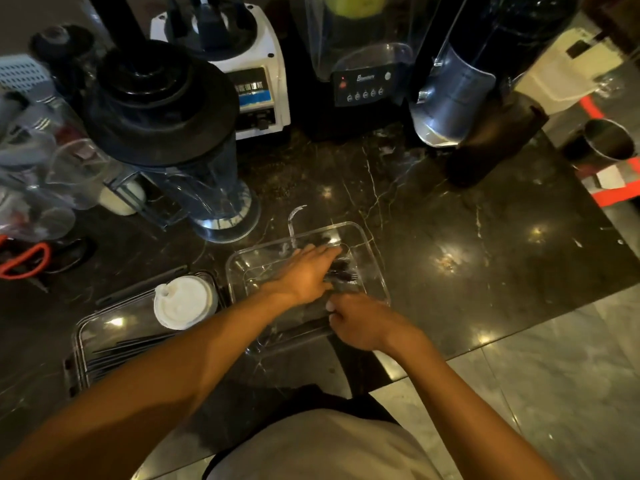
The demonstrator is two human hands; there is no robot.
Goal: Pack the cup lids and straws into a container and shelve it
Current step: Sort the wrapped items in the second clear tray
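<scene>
A: Status on the clear, square, rigid plastic container [372, 258]?
B: Sits on the dark, glossy, white-veined marble tabletop [485, 237], near its front edge. Rounded corners, see-through walls. Both hands are at it.
A: Left hand [304, 271]?
B: Reaches down into the container, fingers stretched out nearly flat over a bundle of thin black straws [343, 271] on its floor. Pressing or just touching: cannot tell, blurred.
A: Right hand [360, 322]?
B: At the container's near rim, just behind the left hand. Fingers curled; they seem to meet more black straws there, but I can't tell if it grips them.
A: Lids?
B: Stack of white round plastic cup lids [183, 301] with a small sip spout, just left of the left forearm. It stands on a flat clear rectangular tray [104, 327] that also carries loose black straws [131, 348] under the forearm.
A: Room to move?
B: Right of the hands the tabletop is open out to its angled edge, pale tiled floor [554, 375] beyond. Beyond the left hand, close: a clear blender jar with wide black lid [162, 109]. Further back a white blender base [256, 64] and a black blender with button panel [363, 84].
</scene>
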